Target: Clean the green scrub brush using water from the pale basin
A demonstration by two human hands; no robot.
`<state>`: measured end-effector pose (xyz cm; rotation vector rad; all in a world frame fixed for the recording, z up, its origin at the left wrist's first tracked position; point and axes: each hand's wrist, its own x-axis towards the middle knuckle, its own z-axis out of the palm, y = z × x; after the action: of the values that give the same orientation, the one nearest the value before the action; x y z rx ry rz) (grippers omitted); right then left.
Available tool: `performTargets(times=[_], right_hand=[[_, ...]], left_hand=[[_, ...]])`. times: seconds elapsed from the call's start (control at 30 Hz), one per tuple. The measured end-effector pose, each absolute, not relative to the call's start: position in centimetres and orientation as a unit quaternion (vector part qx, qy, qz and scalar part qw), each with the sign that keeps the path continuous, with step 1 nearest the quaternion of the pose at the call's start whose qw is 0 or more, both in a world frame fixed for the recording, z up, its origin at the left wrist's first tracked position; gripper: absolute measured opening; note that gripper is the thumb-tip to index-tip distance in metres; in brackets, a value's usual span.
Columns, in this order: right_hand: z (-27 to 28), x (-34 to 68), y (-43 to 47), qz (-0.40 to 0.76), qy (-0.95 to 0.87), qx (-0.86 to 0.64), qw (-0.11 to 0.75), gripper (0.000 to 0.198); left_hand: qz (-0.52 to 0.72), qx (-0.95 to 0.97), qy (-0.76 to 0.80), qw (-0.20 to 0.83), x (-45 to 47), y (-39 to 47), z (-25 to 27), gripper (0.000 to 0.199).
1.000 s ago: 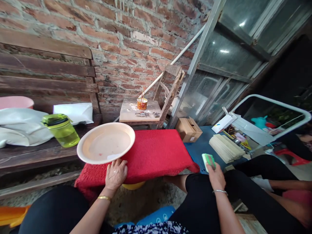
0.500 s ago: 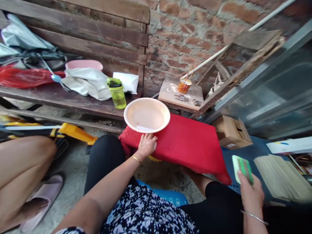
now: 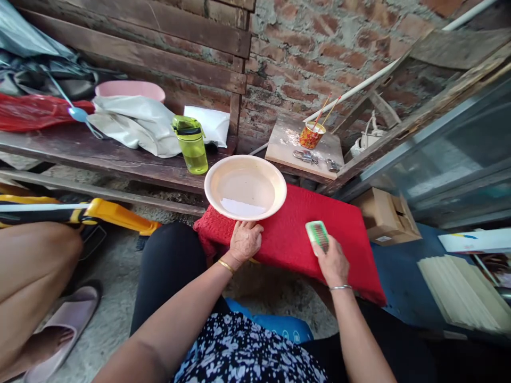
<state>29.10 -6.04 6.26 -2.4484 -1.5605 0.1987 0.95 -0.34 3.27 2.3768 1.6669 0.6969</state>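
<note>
A round cream basin (image 3: 275, 205) with what looks like water in it stands at the left end of the red cloth (image 3: 339, 213). My left hand (image 3: 245, 246) lies on the cloth at the basin's near edge, fingers stretched loosely and their tips partly hidden by the rim. Over the cloth, to the right of the basin, my right hand (image 3: 333, 264) is closed around a small green and white brush (image 3: 318, 236). Its brownish bristles show, and it is held tilted, apart from the basin.
On the wooden bench (image 3: 99, 157) stand a green water bottle (image 3: 192, 146), a pink basin (image 3: 131, 90) and bags. A small stand (image 3: 297, 159) behind holds a patterned cup (image 3: 311, 135) and padlocks. Right: a cardboard box (image 3: 385, 218). Another person's leg (image 3: 35, 266) is at left.
My right hand has brought the brush leftward, from beyond the cloth's right end to above the cloth. My left hand stays by the basin. The view has shifted slightly.
</note>
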Motion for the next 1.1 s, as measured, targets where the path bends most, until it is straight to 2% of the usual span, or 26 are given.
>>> performTargets(times=[0.2, 0.3, 0.43, 0.53, 0.6, 0.73, 0.93, 1.1], right_hand=[[9.9, 39.5, -10.0, 0.025, -0.273, -0.956, 0.105, 0.067], [9.8, 37.2, -9.2, 0.034, -0.331, -0.933, 0.135, 0.064], [7.1, 27.7, -4.9, 0.079, -0.495, -0.849, 0.168, 0.054], [5.4, 21.7, -2.4, 0.074, -0.628, -0.762, 0.143, 0.05], [5.2, 20.9, -1.6, 0.065, -0.655, -0.743, 0.121, 0.049], [6.7, 27.8, -2.2, 0.062, -0.557, -0.822, 0.102, 0.055], [9.5, 38.8, -5.3, 0.025, -0.317, -0.944, 0.084, 0.07], [8.0, 32.3, -2.6, 0.065, -0.445, -0.883, 0.138, 0.063]], left_hand=[[0.232, 0.799, 0.55, 0.072, 1.0, -0.3, 3.1, 0.021], [0.233, 0.799, 0.55, 0.07, 1.0, -0.2, 3.1, 0.021], [0.244, 0.797, 0.549, 0.063, 0.9, -0.3, 2.9, 0.024], [0.249, 0.798, 0.546, 0.054, 0.7, -0.5, 2.7, 0.025], [0.251, 0.804, 0.538, 0.044, 0.6, -0.6, 2.7, 0.025], [0.244, 0.809, 0.533, 0.037, 0.6, -0.7, 2.6, 0.025], [0.249, 0.811, 0.529, 0.037, 0.9, -0.7, 2.4, 0.024], [0.257, 0.807, 0.531, 0.033, 0.8, -0.8, 2.3, 0.024]])
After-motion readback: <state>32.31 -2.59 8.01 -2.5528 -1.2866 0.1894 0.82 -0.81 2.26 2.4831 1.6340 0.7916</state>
